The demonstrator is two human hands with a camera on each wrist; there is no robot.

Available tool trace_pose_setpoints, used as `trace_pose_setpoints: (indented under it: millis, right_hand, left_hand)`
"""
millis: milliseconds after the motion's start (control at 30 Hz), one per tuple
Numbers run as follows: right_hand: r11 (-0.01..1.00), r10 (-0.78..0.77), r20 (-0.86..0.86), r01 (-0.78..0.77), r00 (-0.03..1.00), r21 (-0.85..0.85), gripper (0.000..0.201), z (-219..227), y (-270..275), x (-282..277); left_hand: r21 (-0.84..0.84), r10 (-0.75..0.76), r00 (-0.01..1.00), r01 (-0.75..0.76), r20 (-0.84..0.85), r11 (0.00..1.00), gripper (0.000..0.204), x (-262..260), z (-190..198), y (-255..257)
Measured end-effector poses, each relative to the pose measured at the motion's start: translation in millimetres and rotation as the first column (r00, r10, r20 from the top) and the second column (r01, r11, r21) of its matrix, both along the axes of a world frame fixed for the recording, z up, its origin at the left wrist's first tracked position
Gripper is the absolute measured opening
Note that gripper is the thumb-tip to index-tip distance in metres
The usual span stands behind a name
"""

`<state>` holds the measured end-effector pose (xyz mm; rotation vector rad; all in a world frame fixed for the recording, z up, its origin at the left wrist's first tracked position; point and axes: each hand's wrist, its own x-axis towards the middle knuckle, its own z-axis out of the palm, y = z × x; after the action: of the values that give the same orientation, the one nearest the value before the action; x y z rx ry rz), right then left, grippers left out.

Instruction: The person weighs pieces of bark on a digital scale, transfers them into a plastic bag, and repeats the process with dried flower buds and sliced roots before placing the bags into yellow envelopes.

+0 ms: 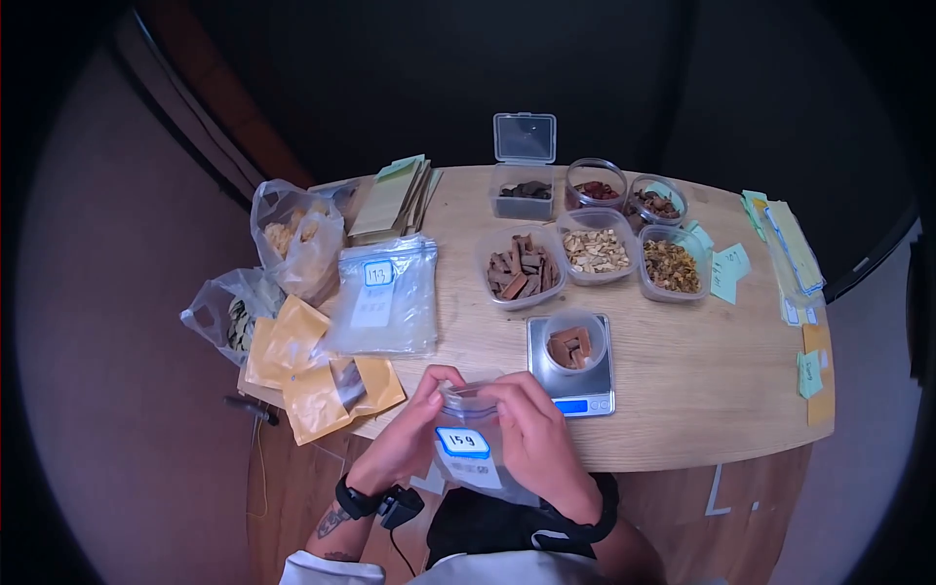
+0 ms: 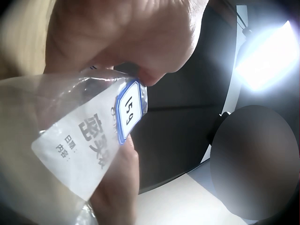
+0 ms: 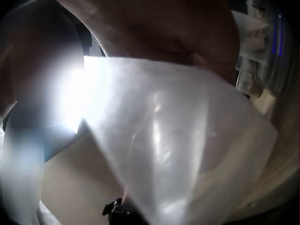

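Between both hands hangs a clear zip-lock bag (image 1: pixel 473 419) with a blue-edged label reading "15 g"; its printed white panel (image 2: pixel 84 140) fills much of the left wrist view. My left hand (image 1: pixel 414 429) pinches the bag's top edge on the left. On the right side of the mouth, my right hand (image 1: pixel 541 439) grips it with bent fingers. The bag's plain back (image 3: pixel 178 131) shows in the right wrist view. Just beyond the right hand, a digital scale (image 1: pixel 595 395) bears a small clear tub (image 1: pixel 604 336) with brown bark pieces (image 1: pixel 570 346).
Behind the scale stand tubs of bark strips (image 1: pixel 522 268), pale chips (image 1: pixel 595 251) and yellowish dried flowers (image 1: pixel 673 266). A stack of clear bags (image 1: pixel 405 302) lies at left, beside orange envelopes (image 1: pixel 327 405) and knotted plastic bags (image 1: pixel 302 239). Papers (image 1: pixel 795 253) line the right edge.
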<state>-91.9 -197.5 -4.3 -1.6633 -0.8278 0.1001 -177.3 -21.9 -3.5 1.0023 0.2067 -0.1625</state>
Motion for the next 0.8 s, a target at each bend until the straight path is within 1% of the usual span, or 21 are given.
trace_pose_setpoints:
  millis: [33,67,167,233,333,367,467,500,600,667,733,800]
  right_hand:
    - [0.999,0.033,-0.053,-0.031,0.998,0.038,0.013,-1.2,0.4,-0.8]
    - [0.995,0.066,-0.104,-0.058,0.992,0.079,0.012,-2.6,0.6,-1.5]
    - [0.994,0.077,-0.285,-0.05,0.956,0.101,0.01,-8.7,-4.8,-0.6]
    - [0.994,0.087,-0.327,-0.057,0.941,0.098,0.012,-14.6,-7.8,-5.0]
    - [0.991,0.115,-0.413,-0.074,0.904,0.112,0.015,-20.5,-9.5,-11.4]
    - [0.989,0.129,-0.442,-0.083,0.888,0.122,0.016,-21.2,-8.5,-12.6]
    - [0.976,0.131,-0.367,-0.056,0.921,0.208,0.015,-21.9,-2.3,-15.3]
    - [0.973,0.156,-0.41,-0.067,0.899,0.223,0.015,-13.6,-6.1,-14.6]
    - [0.992,-0.039,-0.264,0.069,0.964,0.104,0.018,3.9,-32.0,-6.4]
    - [0.998,-0.068,-0.233,0.07,0.97,0.002,0.027,0.6,-67.8,4.5]
    - [0.994,-0.079,-0.244,0.059,0.966,-0.088,0.032,-0.6,-104.3,26.9]
    - [0.987,-0.151,-0.286,0.127,0.946,-0.101,0.039,0.2,-122.9,54.5]
  left_hand:
    - [0.014,-0.05,0.999,0.05,0.011,0.999,0.042,0.6,2.4,-0.6]
    - [-0.028,-0.064,0.998,0.064,0.017,0.998,0.041,1.1,2.2,-1.4]
    - [-0.129,-0.103,0.993,0.109,0.058,0.986,0.042,3.4,-1.3,-0.7]
    - [-0.17,-0.116,0.988,0.133,0.106,0.976,0.042,3.2,-5.4,4.5]
    - [-0.14,-0.088,0.993,0.098,0.08,0.985,0.04,0.8,-9.9,9.9]
    - [-0.184,-0.076,0.997,0.08,0.029,0.98,0.033,0.2,-6.6,10.4]
    - [0.006,-0.044,0.986,0.046,-0.163,0.999,0.029,-11.0,-30.6,23.4]
    - [-0.054,0.009,0.986,-0.018,-0.168,0.998,0.022,-10.9,-27.4,20.5]
    - [0.026,0.094,0.995,-0.095,0.026,0.995,0.02,-0.2,-11.0,8.7]
    - [0.14,0.061,0.997,-0.068,0.054,0.988,0.023,3.1,-8.8,18.0]
    - [0.248,0.027,0.998,-0.041,0.06,0.968,0.026,4.7,-4.8,27.5]
    - [0.352,-0.008,0.999,-0.01,0.051,0.936,0.027,8.8,3.0,34.1]
